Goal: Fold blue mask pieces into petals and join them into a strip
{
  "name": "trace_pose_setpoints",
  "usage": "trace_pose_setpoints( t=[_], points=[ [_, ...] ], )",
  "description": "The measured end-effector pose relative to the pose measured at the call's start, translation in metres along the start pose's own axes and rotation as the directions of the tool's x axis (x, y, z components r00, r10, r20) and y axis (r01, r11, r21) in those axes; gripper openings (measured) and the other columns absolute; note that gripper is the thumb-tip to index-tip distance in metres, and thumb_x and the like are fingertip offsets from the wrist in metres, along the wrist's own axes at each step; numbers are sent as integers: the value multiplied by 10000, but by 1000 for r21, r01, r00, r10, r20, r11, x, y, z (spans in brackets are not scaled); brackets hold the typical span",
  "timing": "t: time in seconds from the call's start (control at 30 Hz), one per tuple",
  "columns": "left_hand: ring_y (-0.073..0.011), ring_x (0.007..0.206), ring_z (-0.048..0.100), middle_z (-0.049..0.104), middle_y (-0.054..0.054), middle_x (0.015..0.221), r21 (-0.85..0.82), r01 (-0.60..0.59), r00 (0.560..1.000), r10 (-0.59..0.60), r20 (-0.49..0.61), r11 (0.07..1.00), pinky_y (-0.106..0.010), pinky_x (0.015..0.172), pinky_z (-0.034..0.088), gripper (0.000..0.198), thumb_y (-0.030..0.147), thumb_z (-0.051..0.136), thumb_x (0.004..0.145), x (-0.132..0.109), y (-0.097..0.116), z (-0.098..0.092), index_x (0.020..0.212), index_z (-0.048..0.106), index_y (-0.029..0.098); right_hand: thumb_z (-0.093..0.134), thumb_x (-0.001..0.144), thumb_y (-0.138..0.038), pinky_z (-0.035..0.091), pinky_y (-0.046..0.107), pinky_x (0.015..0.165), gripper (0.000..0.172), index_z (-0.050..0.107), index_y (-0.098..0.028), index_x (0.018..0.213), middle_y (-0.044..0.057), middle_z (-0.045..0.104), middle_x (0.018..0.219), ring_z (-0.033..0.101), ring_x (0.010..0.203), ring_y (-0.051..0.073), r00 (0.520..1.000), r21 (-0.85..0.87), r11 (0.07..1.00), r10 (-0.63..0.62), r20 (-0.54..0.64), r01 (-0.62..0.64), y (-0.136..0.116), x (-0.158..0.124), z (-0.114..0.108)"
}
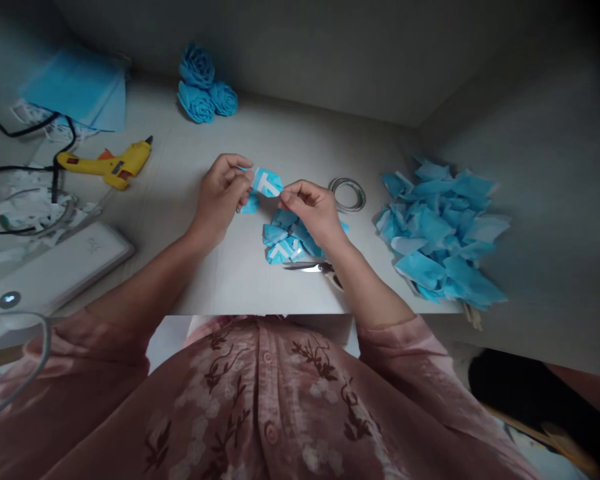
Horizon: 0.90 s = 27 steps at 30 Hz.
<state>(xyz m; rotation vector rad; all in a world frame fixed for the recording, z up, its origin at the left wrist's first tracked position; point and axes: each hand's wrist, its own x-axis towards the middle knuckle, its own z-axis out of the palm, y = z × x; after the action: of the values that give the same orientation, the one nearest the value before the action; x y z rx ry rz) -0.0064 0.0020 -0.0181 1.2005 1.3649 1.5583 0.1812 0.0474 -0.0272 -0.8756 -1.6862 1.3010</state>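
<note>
My left hand (223, 190) and my right hand (311, 208) both pinch a small blue fabric piece (267, 181) held just above the white table (220, 280). The left fingers grip its left edge, the right fingers its right edge. Another blue scrap (251, 204) hangs or lies below my left fingers. A small heap of cut blue pieces (284, 241) lies under my right hand. Scissors (311, 267) lie at the heap's near side, partly hidden by my right wrist.
Three blue fabric roses (205, 87) sit at the back. A yellow glue gun (109, 165) with black cable lies left. A wire coil (349, 194) and a large pile of blue pieces (443, 230) lie right. A white device (60, 267) and blue sheets (80, 87) are left.
</note>
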Motion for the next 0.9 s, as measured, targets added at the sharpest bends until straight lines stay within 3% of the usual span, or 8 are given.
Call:
trace_pose_setpoints(
  t=[0.1,0.27,0.73,0.9],
  points=[
    [-133,634,522,599,29,693,200,-166,983,178,-44,966,-319,606,407,181,326,733,909,-6,6,2,802,606,254,716,872,-462,530,267,701,263,697,-211,798,-3,720,766,632,720,128,998,-48,998,-40,-51,38,-2,-2,2],
    [-144,627,503,623,22,692,372,-248,968,220,118,894,-333,649,399,104,194,724,836,-14,11,5,751,693,245,677,894,-427,517,269,700,232,709,-211,814,-7,722,771,610,706,130,992,-180,978,-113,-63,100,-5,-6,5],
    [-167,629,494,606,28,648,441,-221,974,172,150,870,-338,661,382,147,121,749,803,-12,10,6,744,757,255,626,937,-318,564,311,837,162,715,-224,840,17,753,839,676,803,164,953,-379,883,-302,-5,278,-1,-7,3],
    [-158,630,524,655,23,675,409,-198,978,151,146,891,-331,660,395,171,114,709,826,-12,10,6,727,747,249,637,951,-333,561,317,848,166,721,-227,856,20,755,858,669,814,168,957,-423,867,-289,2,262,-1,-8,3]
  ],
)
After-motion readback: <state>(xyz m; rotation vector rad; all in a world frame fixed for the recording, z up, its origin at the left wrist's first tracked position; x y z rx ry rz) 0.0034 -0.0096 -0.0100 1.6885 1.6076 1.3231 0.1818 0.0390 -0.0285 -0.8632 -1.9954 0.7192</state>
